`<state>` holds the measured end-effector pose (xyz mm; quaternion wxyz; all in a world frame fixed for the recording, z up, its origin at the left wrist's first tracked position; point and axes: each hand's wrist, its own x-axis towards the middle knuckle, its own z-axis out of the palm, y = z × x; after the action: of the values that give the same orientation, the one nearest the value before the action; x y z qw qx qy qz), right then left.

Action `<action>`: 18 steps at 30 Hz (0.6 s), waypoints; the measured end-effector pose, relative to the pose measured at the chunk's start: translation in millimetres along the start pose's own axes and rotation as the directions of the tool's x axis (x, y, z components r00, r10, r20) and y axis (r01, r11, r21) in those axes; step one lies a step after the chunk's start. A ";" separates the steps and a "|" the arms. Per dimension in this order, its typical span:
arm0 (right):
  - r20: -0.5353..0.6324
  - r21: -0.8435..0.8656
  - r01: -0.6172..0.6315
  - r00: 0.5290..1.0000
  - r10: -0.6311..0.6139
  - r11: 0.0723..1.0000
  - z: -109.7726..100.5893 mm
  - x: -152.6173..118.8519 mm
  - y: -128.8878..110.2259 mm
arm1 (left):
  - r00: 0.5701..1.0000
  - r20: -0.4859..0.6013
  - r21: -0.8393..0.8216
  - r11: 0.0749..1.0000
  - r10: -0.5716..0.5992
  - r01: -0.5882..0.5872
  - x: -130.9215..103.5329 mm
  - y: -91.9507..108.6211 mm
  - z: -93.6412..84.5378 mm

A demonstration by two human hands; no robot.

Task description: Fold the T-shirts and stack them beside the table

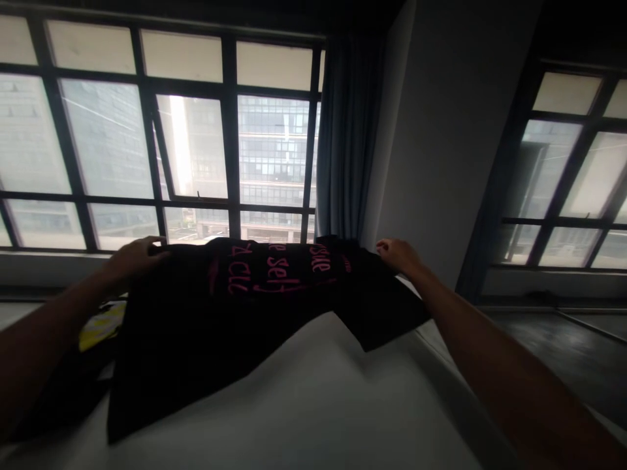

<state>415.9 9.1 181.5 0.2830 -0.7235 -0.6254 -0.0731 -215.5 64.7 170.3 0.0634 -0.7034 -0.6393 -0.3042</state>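
Note:
A black T-shirt (210, 339) with pink lettering hangs sideways between my two hands, above a white surface. Its hem side is to the left, and one sleeve points down at the right. My left hand (140, 258) pinches the upper left edge of the shirt near the hem. At the shoulder end, my right hand (398, 254) is closed on the upper edge of the fabric. The upper edge is fairly straight, while the lower side droops toward the white surface. Whatever lies behind the shirt is hidden.
The white tabletop (313, 405) spreads below the shirt. Dark cloth with a yellow and white patch (102, 325) lies at the left, under my left forearm. Beyond stand large windows (191, 143), a blue curtain (347, 137) and a grey pillar (441, 143). Grey floor (573, 346) shows at the right.

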 end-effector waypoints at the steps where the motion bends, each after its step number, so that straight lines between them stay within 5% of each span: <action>1: 0.003 -0.074 -0.028 1.000 0.029 0.997 11.3 4.9 -8.8 | 0.999 -0.045 0.038 0.999 -0.009 0.010 6.6 10.9 12.7; 2: 0.032 -0.087 -0.028 0.999 0.031 0.996 24.4 5.8 -15.7 | 0.998 -0.050 0.060 0.998 -0.024 0.027 7.6 20.6 28.0; 4: 0.136 -0.075 0.032 0.990 -0.022 0.997 55.4 -3.5 -21.9 | 0.993 0.114 0.114 0.993 0.021 -0.034 -6.0 35.2 64.8; 7: 0.389 -0.061 0.211 0.905 -0.171 0.976 106.3 -35.0 -14.4 | 0.922 0.371 0.078 0.986 0.109 -0.148 -49.1 44.6 122.2; 10: 0.496 -0.105 0.209 0.858 -0.131 0.972 145.0 -64.5 -2.6 | 0.858 0.507 0.081 0.986 0.083 -0.143 -84.8 41.2 160.3; 14: 0.373 -0.214 0.207 0.921 -0.116 0.955 159.9 -76.6 -3.9 | 0.913 0.406 0.174 0.978 0.034 -0.114 -90.6 30.9 173.2; 18: 0.398 -0.268 0.260 0.907 -0.139 0.928 144.0 -75.2 -12.6 | 0.934 0.353 0.181 0.974 0.065 -0.136 -82.3 27.6 169.0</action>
<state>352.7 17.0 31.5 0.0313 -0.6910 -0.7195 -0.0623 -130.8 69.9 0.3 0.0375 -0.7674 -0.6312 -0.1060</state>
